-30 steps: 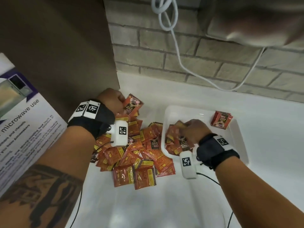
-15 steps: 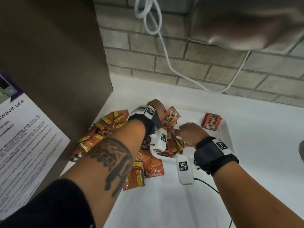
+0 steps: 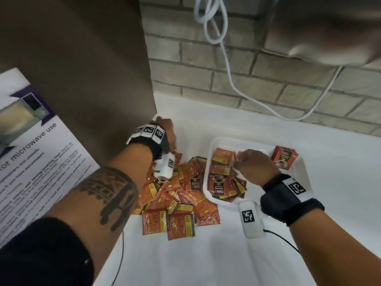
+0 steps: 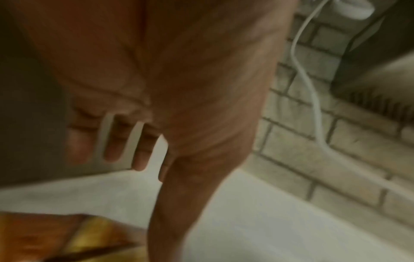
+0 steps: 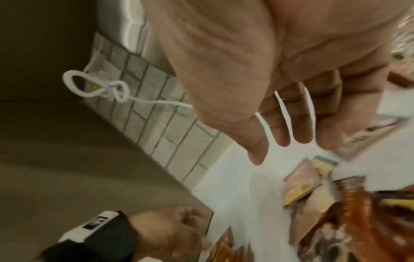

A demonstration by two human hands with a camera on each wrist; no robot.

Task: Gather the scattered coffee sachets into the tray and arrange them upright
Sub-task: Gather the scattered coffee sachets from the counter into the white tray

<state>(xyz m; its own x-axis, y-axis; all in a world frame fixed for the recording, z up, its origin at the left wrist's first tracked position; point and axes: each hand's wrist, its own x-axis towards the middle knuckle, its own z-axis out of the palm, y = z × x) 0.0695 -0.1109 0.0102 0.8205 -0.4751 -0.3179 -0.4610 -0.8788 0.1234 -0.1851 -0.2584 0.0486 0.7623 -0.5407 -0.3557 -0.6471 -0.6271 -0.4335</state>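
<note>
Several red-and-yellow coffee sachets [image 3: 177,200] lie in a loose pile on the white counter, left of the white tray [image 3: 302,174]. More sachets [image 3: 221,178] lie flat and jumbled in the tray's near left part. A small stack [image 3: 285,158] leans upright at its far right corner. My left hand [image 3: 167,135] hovers at the pile's far edge by the brown panel; its fingers [image 4: 139,150] hang straight and hold nothing. My right hand [image 3: 247,164] is over the tray's sachets, and its fingers [image 5: 291,124] are extended with nothing in them.
A brown cabinet panel [image 3: 92,69] closes off the left side, with a microwave notice [image 3: 31,162] on it. A brick wall [image 3: 268,83] runs behind, and a white cable [image 3: 231,65] hangs down it. A grey appliance [image 3: 329,27] hangs overhead. Bare counter [image 3: 226,254] lies nearer me.
My left hand carried sachets over to the tray half a second ago and is now back at the pile's far left, holding nothing. My right hand stayed over the tray.
</note>
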